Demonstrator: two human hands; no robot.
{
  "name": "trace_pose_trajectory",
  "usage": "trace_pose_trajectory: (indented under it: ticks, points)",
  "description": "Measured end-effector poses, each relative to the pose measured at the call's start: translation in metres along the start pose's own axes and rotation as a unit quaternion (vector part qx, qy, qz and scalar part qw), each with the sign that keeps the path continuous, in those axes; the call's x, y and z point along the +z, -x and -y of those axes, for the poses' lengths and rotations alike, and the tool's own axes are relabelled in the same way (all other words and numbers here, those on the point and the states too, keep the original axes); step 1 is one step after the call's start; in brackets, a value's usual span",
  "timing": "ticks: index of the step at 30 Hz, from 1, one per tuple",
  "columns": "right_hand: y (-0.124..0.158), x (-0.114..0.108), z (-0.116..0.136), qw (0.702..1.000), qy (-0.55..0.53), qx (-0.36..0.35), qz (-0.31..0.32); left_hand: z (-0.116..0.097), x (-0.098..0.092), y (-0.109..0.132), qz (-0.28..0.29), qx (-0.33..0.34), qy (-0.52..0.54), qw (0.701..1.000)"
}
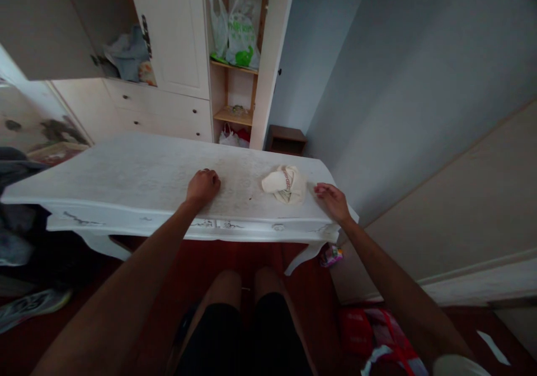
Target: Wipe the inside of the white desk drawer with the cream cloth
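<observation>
A crumpled cream cloth [284,184] with some printed marks lies on the right part of a white, worn table [138,174]. My right hand [333,200] rests on the table top just right of the cloth, fingers stretched toward it and apart, holding nothing. My left hand [203,186] sits on the middle of the table with its fingers curled under into a loose fist; nothing shows in it. The cloth lies between the two hands, closer to the right one.
Behind the table stands a white wardrobe [176,40] with drawers and an open shelf holding plastic bags [235,29]. A small brown stool [286,139] is at the wall. Red bags [369,337] lie on the floor at right, dark clothes [17,208] at left.
</observation>
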State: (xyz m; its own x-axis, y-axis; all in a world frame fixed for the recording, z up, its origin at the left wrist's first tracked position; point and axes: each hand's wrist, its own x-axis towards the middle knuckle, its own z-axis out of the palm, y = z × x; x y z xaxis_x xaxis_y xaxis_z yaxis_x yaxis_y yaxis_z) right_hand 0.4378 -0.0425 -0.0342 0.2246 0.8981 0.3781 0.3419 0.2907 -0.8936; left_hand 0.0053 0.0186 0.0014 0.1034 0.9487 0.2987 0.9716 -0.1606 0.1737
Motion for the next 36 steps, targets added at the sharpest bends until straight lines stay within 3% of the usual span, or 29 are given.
trace_pose_trajectory:
  ticks: [5, 9, 14, 17, 20, 22, 23, 25, 28, 30, 32, 36]
  points:
    - [-0.013, -0.017, -0.004, 0.983, -0.143, 0.109, -0.030, 0.000, 0.001, 0.000, -0.006, 0.000, 0.007, 1.000]
    - [-0.012, -0.014, -0.001, 0.981, -0.147, 0.121, -0.024, 0.003, 0.000, 0.003, -0.016, -0.022, 0.038, 0.999]
    - [-0.011, -0.013, 0.001, 0.984, -0.146, 0.104, -0.019, 0.003, -0.004, 0.013, -0.069, -0.021, 0.136, 0.988]
    - [-0.012, -0.014, -0.001, 0.981, -0.165, 0.099, -0.025, -0.011, -0.006, 0.025, -0.145, -0.070, 0.248, 0.955]
    - [-0.013, -0.016, -0.003, 0.976, -0.189, 0.099, -0.033, -0.034, -0.004, 0.051, -0.247, -0.198, 0.351, 0.881]
    - [-0.013, -0.016, -0.004, 0.976, -0.190, 0.098, -0.039, -0.049, -0.001, 0.078, -0.227, -0.230, 0.400, 0.858]
    - [-0.013, -0.016, -0.004, 0.977, -0.186, 0.097, -0.041, -0.056, 0.001, 0.094, -0.185, -0.225, 0.426, 0.856]
    - [-0.012, -0.016, -0.004, 0.979, -0.173, 0.093, -0.043, -0.067, 0.008, 0.126, -0.043, -0.212, 0.490, 0.845]
    - [-0.012, -0.014, -0.006, 0.983, -0.155, 0.089, -0.046, -0.082, 0.026, 0.164, 0.191, -0.182, 0.585, 0.767]
    - [-0.013, -0.014, -0.007, 0.983, -0.154, 0.086, -0.049, -0.094, 0.040, 0.179, 0.280, -0.178, 0.638, 0.694]
    - [-0.013, -0.013, -0.008, 0.983, -0.159, 0.082, -0.051, -0.107, 0.054, 0.182, 0.294, -0.209, 0.702, 0.614]
    - [-0.014, -0.013, -0.009, 0.980, -0.171, 0.079, -0.058, -0.131, 0.074, 0.165, 0.319, -0.304, 0.793, 0.421]
